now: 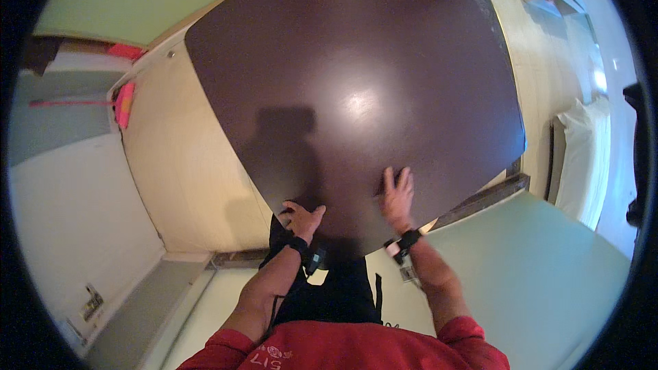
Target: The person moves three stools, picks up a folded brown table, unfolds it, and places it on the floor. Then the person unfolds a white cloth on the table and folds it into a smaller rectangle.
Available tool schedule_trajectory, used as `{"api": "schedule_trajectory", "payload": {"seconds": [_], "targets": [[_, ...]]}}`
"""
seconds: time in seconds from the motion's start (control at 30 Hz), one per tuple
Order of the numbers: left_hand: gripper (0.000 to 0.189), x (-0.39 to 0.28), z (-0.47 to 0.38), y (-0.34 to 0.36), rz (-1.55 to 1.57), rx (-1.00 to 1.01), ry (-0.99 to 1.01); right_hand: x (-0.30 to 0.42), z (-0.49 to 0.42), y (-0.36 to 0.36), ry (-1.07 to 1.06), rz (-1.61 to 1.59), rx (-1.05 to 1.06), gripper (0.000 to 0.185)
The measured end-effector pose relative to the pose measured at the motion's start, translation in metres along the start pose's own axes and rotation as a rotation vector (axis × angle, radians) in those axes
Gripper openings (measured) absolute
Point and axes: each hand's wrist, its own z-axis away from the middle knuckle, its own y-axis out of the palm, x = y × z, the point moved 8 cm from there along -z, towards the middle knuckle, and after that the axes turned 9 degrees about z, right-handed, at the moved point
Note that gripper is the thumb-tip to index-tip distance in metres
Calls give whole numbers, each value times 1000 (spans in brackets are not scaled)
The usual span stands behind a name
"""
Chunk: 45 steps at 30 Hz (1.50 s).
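Note:
A large dark brown board with rounded corners, looking like a tabletop, spreads out in front of me. Close to its near left edge rests my left hand, thumb and fingers apart; whether its fingertips curl over the edge is hard to see. My right hand lies palm down on the board farther right, slightly blurred, with its fingers spread and nothing held. Each wrist wears a black band with a small device, one at the left wrist and another at the right wrist. What supports the board is hidden.
Pale wooden flooring shows left of the board. A pink broom leans by the far left wall. At right, a white padded item stands near the wall. A dark sill crosses the floor beside a pale green surface.

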Motion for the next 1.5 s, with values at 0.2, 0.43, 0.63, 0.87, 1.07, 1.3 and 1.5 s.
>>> {"api": "schedule_trajectory", "payload": {"seconds": [0.2,0.43,0.63,0.87,1.07,1.3,1.5], "targets": [[119,-21,22,1,-131,-14,-35,122,72,13,139,-273,111,80],[107,-17,15,13,-103,89,99,107,66,9,310,-354,35,80],[64,-59,33,12,-298,16,924,103,97,23,311,-509,-18,72],[55,-47,63,46,-656,68,1283,123,132,48,355,-613,-100,58],[56,-40,84,72,-846,199,1490,111,160,70,500,-763,-200,48],[56,-19,102,101,-997,499,1604,52,196,121,1085,-1084,-443,28],[59,-1,104,113,-1164,671,1756,-6,236,186,1510,-1077,-545,32]]}}
